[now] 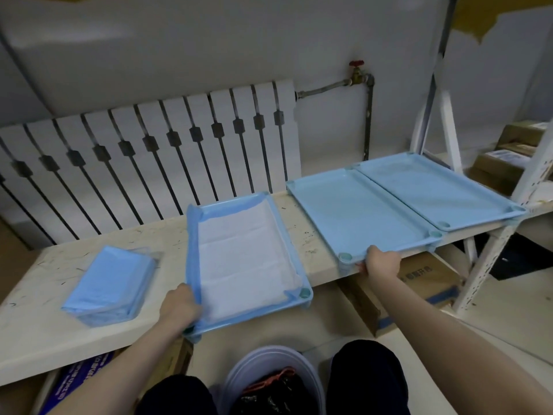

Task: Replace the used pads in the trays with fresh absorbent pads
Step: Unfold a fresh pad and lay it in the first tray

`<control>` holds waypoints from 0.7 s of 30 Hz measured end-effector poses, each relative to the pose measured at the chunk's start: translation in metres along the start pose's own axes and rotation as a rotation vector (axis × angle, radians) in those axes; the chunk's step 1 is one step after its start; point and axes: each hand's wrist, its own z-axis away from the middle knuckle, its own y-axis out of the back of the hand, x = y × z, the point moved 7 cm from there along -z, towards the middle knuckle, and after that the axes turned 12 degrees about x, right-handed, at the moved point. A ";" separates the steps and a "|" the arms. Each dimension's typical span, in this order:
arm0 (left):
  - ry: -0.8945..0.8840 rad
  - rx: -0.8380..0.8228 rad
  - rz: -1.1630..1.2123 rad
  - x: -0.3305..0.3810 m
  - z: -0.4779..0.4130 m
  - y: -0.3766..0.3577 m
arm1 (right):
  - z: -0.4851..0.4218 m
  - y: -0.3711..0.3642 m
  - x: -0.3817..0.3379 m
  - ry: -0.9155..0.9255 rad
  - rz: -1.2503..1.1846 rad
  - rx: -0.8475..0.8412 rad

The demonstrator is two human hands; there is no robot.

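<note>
Three light blue trays stand in a row on a pale shelf board (45,322). The left tray (299,304) holds a white absorbent pad (242,256) with blue edges folded up its walls. My left hand (179,307) grips this tray's near left corner, over the pad's blue edge. The middle tray (353,217) is bare inside, and my right hand (383,262) grips its near rim. The right tray (434,190) is bare too. A wrapped pack of folded blue pads (110,283) lies on the board to the left.
A white radiator (155,163) and a pipe with a red valve (356,73) stand behind the board. A white metal rack (508,229) rises at the right. Below, between my knees, a grey bin (269,381) holds dark waste. Cardboard boxes (425,283) sit under the board.
</note>
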 end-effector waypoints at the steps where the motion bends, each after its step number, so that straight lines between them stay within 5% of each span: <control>1: -0.002 0.006 0.000 0.003 -0.001 0.001 | 0.000 0.000 -0.005 0.014 -0.036 -0.019; 7: -0.028 -0.019 0.061 0.044 0.004 -0.007 | 0.009 -0.002 -0.019 -0.063 -0.348 -0.154; 16: -0.059 -0.091 0.365 0.095 0.008 -0.017 | 0.036 -0.005 -0.031 0.025 -0.321 -0.292; 21: -0.086 0.098 0.597 0.112 0.004 0.018 | 0.065 -0.007 -0.040 0.147 -0.262 -0.366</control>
